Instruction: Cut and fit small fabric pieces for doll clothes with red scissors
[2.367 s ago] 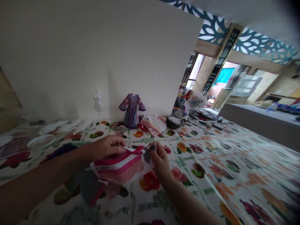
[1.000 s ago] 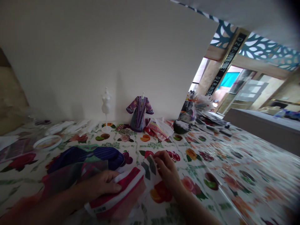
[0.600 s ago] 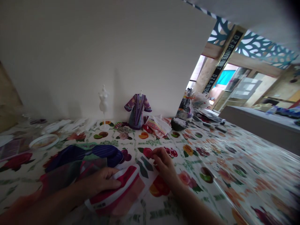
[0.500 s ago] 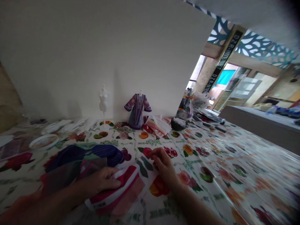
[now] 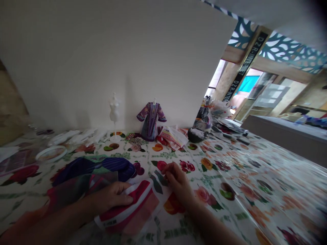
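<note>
My left hand [image 5: 117, 196] is closed on a piece of striped fabric [image 5: 139, 194] in red, pink and white, its thumb lying on top near the upper edge. To the right, my right hand [image 5: 176, 175] is raised beside the fabric with thumb and fingertips pinched together. Whatever is in that pinch, if anything, is too small to make out. Dark blue pinstriped cloth [image 5: 120, 166] with green parts lies beyond my left hand. A sheer grey and red cloth [image 5: 74, 187] is partly hidden behind my left forearm.
A bare white mini dress form [image 5: 114, 109] and another wearing a purple robe [image 5: 150, 120] stand by the wall. Near them are folded cloth [image 5: 175, 137], a dark bowl [image 5: 196, 134] and bagged items [image 5: 203, 115]. At left lies a white ring [image 5: 51, 153]. A flowered tablecloth [image 5: 204, 183] covers the table.
The view has shifted slightly. My right hand has moved a little and stays pinched beside the fabric; my left hand keeps its hold.
</note>
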`<action>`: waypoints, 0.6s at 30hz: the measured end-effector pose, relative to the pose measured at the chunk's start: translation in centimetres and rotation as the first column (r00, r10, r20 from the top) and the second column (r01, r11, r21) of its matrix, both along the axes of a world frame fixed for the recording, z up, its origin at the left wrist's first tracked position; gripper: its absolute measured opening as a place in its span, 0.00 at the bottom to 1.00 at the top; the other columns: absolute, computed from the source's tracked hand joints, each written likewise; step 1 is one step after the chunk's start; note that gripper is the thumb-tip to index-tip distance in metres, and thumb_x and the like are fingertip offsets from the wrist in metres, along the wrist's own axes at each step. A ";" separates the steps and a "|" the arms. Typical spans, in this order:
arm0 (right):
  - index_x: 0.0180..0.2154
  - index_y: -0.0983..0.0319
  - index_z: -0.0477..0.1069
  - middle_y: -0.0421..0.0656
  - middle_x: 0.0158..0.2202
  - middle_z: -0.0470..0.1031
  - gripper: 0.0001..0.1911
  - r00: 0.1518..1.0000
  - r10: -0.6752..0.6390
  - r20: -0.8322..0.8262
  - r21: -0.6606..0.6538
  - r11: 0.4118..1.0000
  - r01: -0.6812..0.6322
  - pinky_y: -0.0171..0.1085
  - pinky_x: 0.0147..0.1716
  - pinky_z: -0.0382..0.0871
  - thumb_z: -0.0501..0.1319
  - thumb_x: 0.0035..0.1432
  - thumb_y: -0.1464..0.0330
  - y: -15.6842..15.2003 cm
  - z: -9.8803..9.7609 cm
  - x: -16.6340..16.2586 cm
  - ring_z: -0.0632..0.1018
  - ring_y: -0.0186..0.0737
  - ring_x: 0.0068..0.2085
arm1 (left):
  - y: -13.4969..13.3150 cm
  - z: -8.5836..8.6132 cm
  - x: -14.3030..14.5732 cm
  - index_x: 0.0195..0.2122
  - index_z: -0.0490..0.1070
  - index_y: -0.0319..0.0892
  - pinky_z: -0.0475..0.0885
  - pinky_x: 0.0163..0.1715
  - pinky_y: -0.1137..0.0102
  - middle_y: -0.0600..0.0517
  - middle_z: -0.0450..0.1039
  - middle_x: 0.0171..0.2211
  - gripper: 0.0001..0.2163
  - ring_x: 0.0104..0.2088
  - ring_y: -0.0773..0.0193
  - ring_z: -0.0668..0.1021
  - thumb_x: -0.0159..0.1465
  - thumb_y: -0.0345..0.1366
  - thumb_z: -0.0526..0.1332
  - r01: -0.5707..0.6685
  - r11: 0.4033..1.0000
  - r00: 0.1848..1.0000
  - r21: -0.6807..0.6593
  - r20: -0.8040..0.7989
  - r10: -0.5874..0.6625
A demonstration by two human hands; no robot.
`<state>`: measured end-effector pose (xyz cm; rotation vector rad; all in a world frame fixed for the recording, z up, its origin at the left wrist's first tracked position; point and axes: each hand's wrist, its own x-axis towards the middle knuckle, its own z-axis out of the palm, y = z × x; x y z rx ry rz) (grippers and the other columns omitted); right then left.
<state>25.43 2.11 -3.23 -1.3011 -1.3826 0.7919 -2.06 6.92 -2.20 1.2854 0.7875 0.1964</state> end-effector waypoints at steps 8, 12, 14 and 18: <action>0.42 0.57 0.67 0.40 0.36 0.74 0.04 0.944 0.076 0.321 0.031 0.995 -0.090 0.38 0.35 0.66 0.55 0.66 0.69 -1.0 -0.2 -0.9 0.74 0.39 0.35 | 0.1 0.2 0.2 0.40 0.80 0.42 0.69 0.30 0.74 0.50 0.83 0.36 0.22 0.30 0.65 0.79 0.53 0.54 0.73 -0.003 1.000 1.000 -0.030 0.006 0.003; 0.42 0.57 0.67 0.42 0.37 0.74 0.04 0.936 0.070 0.346 0.036 0.995 -0.088 0.39 0.35 0.68 0.55 0.67 0.67 -0.8 -0.4 -0.6 0.75 0.40 0.34 | 0.0 0.4 0.1 0.42 0.80 0.43 0.71 0.34 0.72 0.50 0.83 0.37 0.21 0.33 0.62 0.81 0.54 0.53 0.73 -0.008 0.998 1.000 -0.054 0.017 0.009; 0.42 0.57 0.68 0.44 0.40 0.74 0.05 0.930 0.025 0.368 0.050 0.998 -0.046 0.41 0.37 0.70 0.56 0.66 0.66 -0.6 -0.4 -0.4 0.76 0.42 0.37 | -0.2 0.7 0.0 0.42 0.81 0.43 0.72 0.36 0.71 0.49 0.83 0.38 0.20 0.35 0.60 0.81 0.56 0.51 0.72 -0.015 0.998 1.000 -0.056 0.022 0.016; 0.46 0.57 0.69 0.49 0.47 0.74 0.10 0.871 -0.062 0.488 0.093 0.995 0.018 0.49 0.47 0.71 0.60 0.62 0.64 -0.1 -0.8 -0.2 0.76 0.52 0.49 | -0.6 1.7 0.1 0.40 0.82 0.43 0.71 0.34 0.72 0.50 0.83 0.37 0.15 0.32 0.61 0.80 0.57 0.47 0.72 -0.065 0.997 0.998 -0.050 -0.014 0.065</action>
